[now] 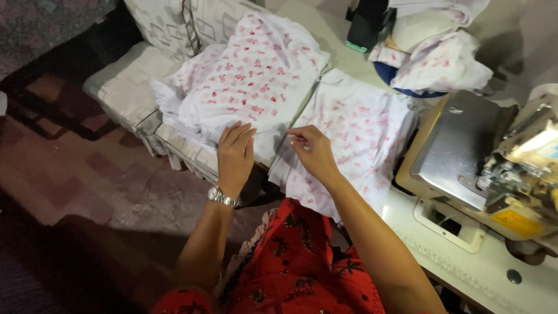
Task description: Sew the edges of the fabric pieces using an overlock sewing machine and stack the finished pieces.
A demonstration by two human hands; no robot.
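My left hand (234,156) lies flat, fingers together, on the near edge of a stack of white fabric pieces with a red print (256,81). That stack rests on a grey padded seat (125,87). My right hand (313,150) pinches the edge of the fabric between thumb and fingers, at the gap between this stack and a second printed stack (360,128) to the right. A metal watch sits on my left wrist (222,197). I wear a red patterned garment (302,267).
A sewing machine (500,157) stands on a white table (465,261) at the right. More printed fabric (442,61) is piled at the back right beside a dark object (366,23). A tiled floor (87,186) lies to the left.
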